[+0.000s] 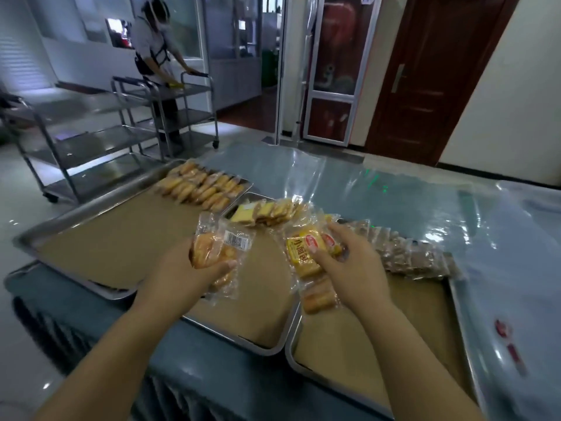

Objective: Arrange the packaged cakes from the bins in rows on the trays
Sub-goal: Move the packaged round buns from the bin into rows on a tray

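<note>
Grips a clear cake packet in the left hand over the middle tray, yellow-labelled packets in the right hand just beside it, likely sorting kinds.

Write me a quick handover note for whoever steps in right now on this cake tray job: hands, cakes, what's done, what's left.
Left hand: grips wrapped golden cakes over the middle tray.
Right hand: holds yellow-labelled packs where the middle tray meets the right tray.
Done: golden rows at the far end of the left tray, a yellow row on the middle tray, a brown row on the right tray.
Left: place the held packs and fill the uncovered liner on all three trays. The bins are out of view.
</note>
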The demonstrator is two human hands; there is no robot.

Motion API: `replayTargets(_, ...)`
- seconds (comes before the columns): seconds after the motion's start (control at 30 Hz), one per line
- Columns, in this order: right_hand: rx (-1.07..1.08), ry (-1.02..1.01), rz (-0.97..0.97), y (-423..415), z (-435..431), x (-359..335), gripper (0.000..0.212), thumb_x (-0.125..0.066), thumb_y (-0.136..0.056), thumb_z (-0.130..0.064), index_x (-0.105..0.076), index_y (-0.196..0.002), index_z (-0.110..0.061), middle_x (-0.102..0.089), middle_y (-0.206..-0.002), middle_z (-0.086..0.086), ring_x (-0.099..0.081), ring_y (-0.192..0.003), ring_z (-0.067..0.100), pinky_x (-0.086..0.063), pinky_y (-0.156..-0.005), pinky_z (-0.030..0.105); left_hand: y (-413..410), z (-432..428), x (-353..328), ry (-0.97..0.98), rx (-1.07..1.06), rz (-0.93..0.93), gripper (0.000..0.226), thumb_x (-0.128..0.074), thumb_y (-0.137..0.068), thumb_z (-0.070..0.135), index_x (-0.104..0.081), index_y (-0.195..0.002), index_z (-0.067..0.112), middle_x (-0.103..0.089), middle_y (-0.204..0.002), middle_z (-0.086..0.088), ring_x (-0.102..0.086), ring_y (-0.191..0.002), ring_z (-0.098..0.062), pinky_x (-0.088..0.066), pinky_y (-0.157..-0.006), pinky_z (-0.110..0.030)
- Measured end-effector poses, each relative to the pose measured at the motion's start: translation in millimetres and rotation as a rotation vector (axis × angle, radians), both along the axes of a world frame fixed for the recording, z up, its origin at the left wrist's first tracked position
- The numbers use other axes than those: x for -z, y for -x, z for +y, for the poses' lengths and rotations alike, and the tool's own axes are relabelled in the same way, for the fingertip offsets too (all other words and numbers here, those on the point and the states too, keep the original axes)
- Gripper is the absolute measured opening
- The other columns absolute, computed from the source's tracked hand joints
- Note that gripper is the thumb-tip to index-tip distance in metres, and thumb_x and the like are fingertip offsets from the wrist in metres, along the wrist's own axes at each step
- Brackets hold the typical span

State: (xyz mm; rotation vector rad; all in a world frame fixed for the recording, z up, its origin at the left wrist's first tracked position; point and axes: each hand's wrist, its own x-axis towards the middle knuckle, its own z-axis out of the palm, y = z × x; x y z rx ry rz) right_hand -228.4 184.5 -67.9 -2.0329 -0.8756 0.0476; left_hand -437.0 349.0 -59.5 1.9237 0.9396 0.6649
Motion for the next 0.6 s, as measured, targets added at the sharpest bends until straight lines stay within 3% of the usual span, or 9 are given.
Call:
replayTargets(0.07,-0.028,-0.028,0.058,7,29,16,0.058,-0.064,-0.074,-0.060,-0.045,-0.127,-0.045,-0.055,-0.122,-0.014,-0.054,-0.098,0.003,-0.049,-0.080,0.031,6,20,10,0.057,-0.021,-0.001,0.027,-0.078,-0.070,0.039,-0.060,-0.088,0.029,-0.068,-0.071,0.007,-0.063,-0.058,0.005,-0.039,-0.038,-0.007)
replayTargets(0.17,-0.050,-0.026,0.097,14,73,39,0.055,-0.066,-0.075,-0.057,-0.045,-0.125,-0.046,-0.055,-0.121,-0.016,-0.052,-0.099,0.002,-0.047,-0.077,0.029,9,54,20,0.128,-0.014,0.006,0.026,-0.079,-0.072,0.030,-0.061,-0.090,0.026,-0.068,-0.080,0.002,-0.063,-0.060,0.005,-0.039,-0.039,-0.006)
replayTargets(0.27,-0.057,-0.027,0.142,16,119,57,0.057,-0.066,-0.075,-0.057,-0.044,-0.126,-0.046,-0.054,-0.122,-0.017,-0.052,-0.103,0.003,-0.048,-0.083,0.031,9,99,27,0.154,-0.011,0.014,0.026,-0.079,-0.072,0.027,-0.059,-0.087,0.028,-0.067,-0.080,0.002,-0.063,-0.062,0.004,-0.042,-0.042,-0.007)
replayTargets(0.37,-0.038,0.002,0.174,20,164,69,0.057,-0.067,-0.075,-0.056,-0.045,-0.126,-0.046,-0.055,-0.121,-0.016,-0.053,-0.092,-0.003,-0.048,-0.078,0.028,10,145,35,0.209,-0.023,0.005,0.026,-0.079,-0.071,0.026,-0.060,-0.089,0.028,-0.071,-0.078,0.007,-0.067,-0.067,-0.003,-0.050,-0.050,-0.015)
replayTargets(0.43,-0.038,0.024,0.197,23,192,74,0.055,-0.067,-0.075,-0.056,-0.046,-0.125,-0.047,-0.056,-0.121,-0.015,-0.054,-0.093,-0.002,-0.051,-0.079,0.030,11,173,39,0.211,-0.021,0.026,0.024,-0.078,-0.073,0.027,-0.060,-0.087,0.030,-0.069,-0.072,0.018,-0.064,-0.063,0.004,-0.044,-0.044,-0.008)
replayTargets(0.6,-0.057,0.085,0.201,25,254,80,0.052,-0.067,-0.077,-0.052,-0.049,-0.125,-0.042,-0.057,-0.120,-0.014,-0.055,-0.103,0.006,-0.052,-0.085,0.038,19,236,56,0.185,-0.047,0.099,0.024,-0.077,-0.071,0.039,-0.060,-0.087,0.033,-0.069,-0.075,0.011,-0.063,-0.066,0.004,-0.043,-0.052,-0.015)
